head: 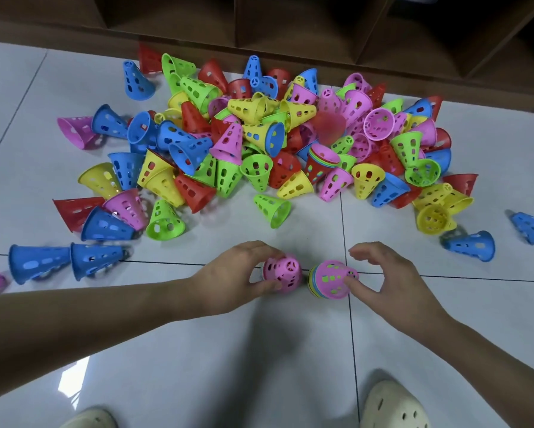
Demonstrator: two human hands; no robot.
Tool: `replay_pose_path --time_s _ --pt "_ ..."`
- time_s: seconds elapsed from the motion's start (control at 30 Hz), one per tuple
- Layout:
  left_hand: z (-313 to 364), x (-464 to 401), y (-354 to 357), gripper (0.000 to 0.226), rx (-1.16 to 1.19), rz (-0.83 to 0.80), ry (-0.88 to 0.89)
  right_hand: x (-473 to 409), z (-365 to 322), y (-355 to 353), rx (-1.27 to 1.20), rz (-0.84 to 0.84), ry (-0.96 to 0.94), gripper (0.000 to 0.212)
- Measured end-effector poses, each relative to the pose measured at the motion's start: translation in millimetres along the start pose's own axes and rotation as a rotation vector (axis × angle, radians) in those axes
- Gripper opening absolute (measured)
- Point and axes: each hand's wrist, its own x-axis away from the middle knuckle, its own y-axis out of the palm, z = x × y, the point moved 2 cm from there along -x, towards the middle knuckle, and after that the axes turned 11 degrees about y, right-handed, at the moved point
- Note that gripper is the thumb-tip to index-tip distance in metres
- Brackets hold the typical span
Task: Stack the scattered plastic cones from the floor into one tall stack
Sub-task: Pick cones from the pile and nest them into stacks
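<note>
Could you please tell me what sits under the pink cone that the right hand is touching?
Under the pink cone by the right hand, nested rims show at its base in yellow, blue and green. How many cones are nested there is hidden by the pink one.

pale glossy floor tiles (445, 319) fill the scene, split by thin dark grout lines (350, 335) running near to far and left to right. a bright reflection (71, 378) gleams near left. brown wooden shelving (290, 23) with open compartments spans the far edge.
</note>
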Motion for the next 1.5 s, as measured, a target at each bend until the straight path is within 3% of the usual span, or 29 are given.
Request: replay_pose_path --time_s 0.2,0.4,0.8,0.9,1.0,1.13,1.5 --pt "-15 17 -21 0.054 -0.062 0.008 -0.037 -14 -29 10 0.005 -0.012 -0.107 0.028" --pt "-46 55 -66 0.038 -0.217 0.066 -0.186 -41 -81 34 -0.017 -0.097 -0.238 0.02" --pt "-134 191 -167 0.067 -0.536 0.23 -0.718 -82 -189 144 0.008 -0.276 -0.477 0.024" --pt "-154 225 -177 0.082 -0.454 0.191 -0.983 -84 -201 169 0.014 -0.305 -0.482 0.025" --pt "-169 242 -174 0.091 -0.351 0.076 -1.131 -83 -210 191 0.043 -0.362 -0.469 0.03" --pt "-174 236 -164 0.084 -0.3 0.082 -1.118 -82 -220 212 0.082 -0.446 -0.454 0.041" --pt "-158 184 -133 0.054 -0.26 0.126 -0.831 -85 -213 237 0.115 -0.486 -0.338 0.074"
